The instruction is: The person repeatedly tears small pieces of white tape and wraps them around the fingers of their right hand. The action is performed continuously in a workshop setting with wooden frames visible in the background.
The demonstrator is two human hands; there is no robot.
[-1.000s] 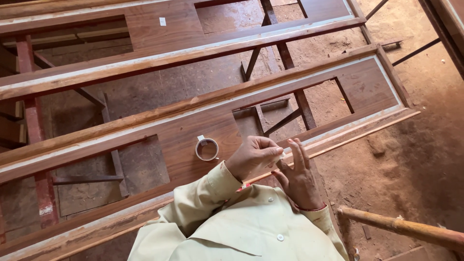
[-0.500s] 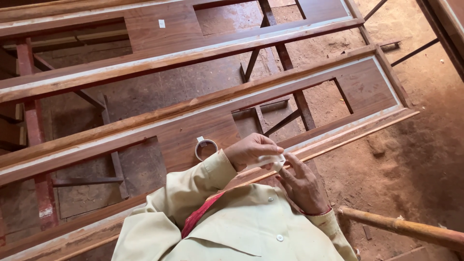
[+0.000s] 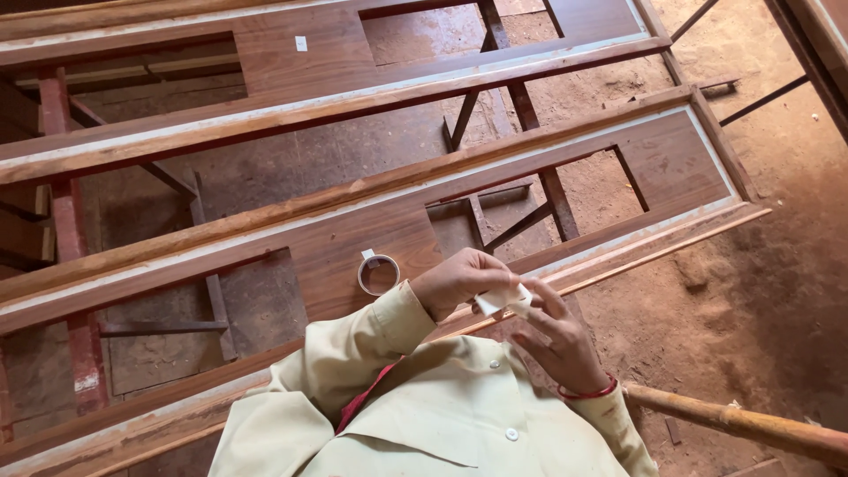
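Note:
My left hand (image 3: pixel 455 281) and my right hand (image 3: pixel 558 340) meet above the near edge of a long brown wooden door frame (image 3: pixel 336 247). Both pinch a small white strip of tape (image 3: pixel 502 301) between their fingertips. A red bangle circles my right wrist. Just left of my left hand, a roll of white tape (image 3: pixel 378 274) lies flat on the frame's wood-grain panel. My pale yellow sleeves and shirt front fill the bottom of the view.
A second wooden frame (image 3: pixel 291 53) lies parallel farther away, both resting on red metal stands (image 3: pixel 71 256). Bare reddish dirt floor (image 3: pixel 760 265) spreads to the right. A round wooden pole (image 3: pixel 751 424) juts in at the lower right.
My right hand, fingers spread a second ago, has closed onto the white strip beside my left hand. My left arm has shifted slightly right.

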